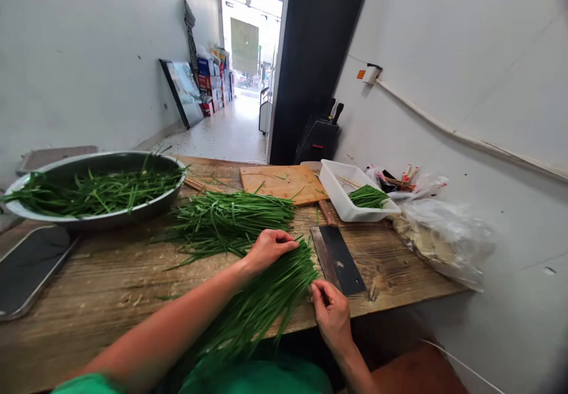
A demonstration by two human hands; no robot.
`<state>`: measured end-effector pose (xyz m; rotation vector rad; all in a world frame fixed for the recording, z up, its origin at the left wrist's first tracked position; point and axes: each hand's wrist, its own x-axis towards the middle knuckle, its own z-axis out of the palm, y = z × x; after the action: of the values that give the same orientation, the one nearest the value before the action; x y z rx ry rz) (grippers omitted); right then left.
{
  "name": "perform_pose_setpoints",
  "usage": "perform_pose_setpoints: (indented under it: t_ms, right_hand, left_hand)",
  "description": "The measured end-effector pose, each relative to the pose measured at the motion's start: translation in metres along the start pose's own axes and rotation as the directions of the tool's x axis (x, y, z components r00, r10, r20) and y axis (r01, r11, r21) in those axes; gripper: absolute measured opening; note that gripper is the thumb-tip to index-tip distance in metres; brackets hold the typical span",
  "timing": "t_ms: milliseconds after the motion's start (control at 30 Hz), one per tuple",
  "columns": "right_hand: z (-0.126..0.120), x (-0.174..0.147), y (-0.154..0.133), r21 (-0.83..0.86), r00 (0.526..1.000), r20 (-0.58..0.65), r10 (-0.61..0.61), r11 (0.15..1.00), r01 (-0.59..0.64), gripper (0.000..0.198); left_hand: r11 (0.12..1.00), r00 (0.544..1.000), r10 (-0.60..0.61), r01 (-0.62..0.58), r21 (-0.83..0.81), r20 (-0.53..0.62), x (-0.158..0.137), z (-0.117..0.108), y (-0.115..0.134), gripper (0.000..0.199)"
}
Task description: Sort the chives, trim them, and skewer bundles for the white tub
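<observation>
A loose bundle of garlic chives [270,293] lies aslant across the table's front edge, its ends toward the right. My left hand [270,251] rests at the bundle's far side, thumb and fingers pinched together on the chives near those ends. At the near right corner of the bundle, my right hand [332,312] is closed, its thumb and forefinger pinching at the chive tips. Behind my left hand is another pile of chives [235,213]. A cleaver [341,264] lies flat just beyond my right hand, its wooden handle pointing away.
A large metal basin [89,221] of chives stands at left, beside a dark tray [33,270]. Toward the back are a wooden cutting board [281,182] and a white plastic bin [341,196] with cut chives. A clear plastic bag [444,234] sits at the table's right end.
</observation>
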<state>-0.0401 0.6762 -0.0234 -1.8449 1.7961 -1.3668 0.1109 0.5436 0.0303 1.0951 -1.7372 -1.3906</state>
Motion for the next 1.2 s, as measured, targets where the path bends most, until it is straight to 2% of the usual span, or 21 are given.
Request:
perform_pose_setpoints:
  t_ms: [133,233,367,500,667,967,1100,1200]
  right_hand:
    - [0.010,0.007,-0.017,0.039,0.999,-0.047,-0.018,0.999,0.020,0.022]
    - [0.019,0.016,-0.030,0.063,0.992,-0.113,-0.055,0.996,0.062,0.023]
    - [0.026,0.025,-0.045,0.168,0.995,-0.088,-0.045,0.984,0.060,0.024]
    - [0.030,0.027,-0.055,0.320,1.000,-0.018,0.003,0.948,0.003,0.025]
    - [0.032,0.030,-0.061,0.452,0.995,0.091,0.051,0.888,-0.087,0.026]
    - [0.042,0.035,-0.059,0.458,0.998,0.036,0.056,0.887,-0.066,0.030]
    - [0.041,0.039,-0.052,0.534,0.989,0.085,0.118,0.833,-0.145,0.032]
    - [0.040,0.036,-0.049,0.542,0.985,0.089,0.146,0.823,-0.171,0.034]
  left_hand:
    - [0.999,0.998,0.040,-0.040,0.004,-0.041,-0.003,-0.009,0.013,0.033]
    - [0.993,0.997,0.054,-0.059,-0.098,-0.060,-0.008,-0.021,0.027,0.032]
    - [0.954,0.998,-0.048,0.035,-0.296,-0.036,-0.019,-0.036,0.039,0.032]
    - [0.925,0.993,-0.119,0.105,-0.365,-0.016,-0.029,-0.047,0.039,0.030]
    - [0.925,0.993,-0.114,0.104,-0.365,-0.007,-0.035,-0.057,0.039,0.026]
    - [0.882,0.985,-0.169,0.162,-0.442,0.023,-0.030,-0.053,0.031,0.029]
    - [0.940,0.991,-0.128,0.105,-0.323,-0.050,-0.025,-0.054,0.032,0.034]
    - [0.968,0.992,-0.094,0.070,-0.241,-0.088,-0.023,-0.055,0.032,0.037]
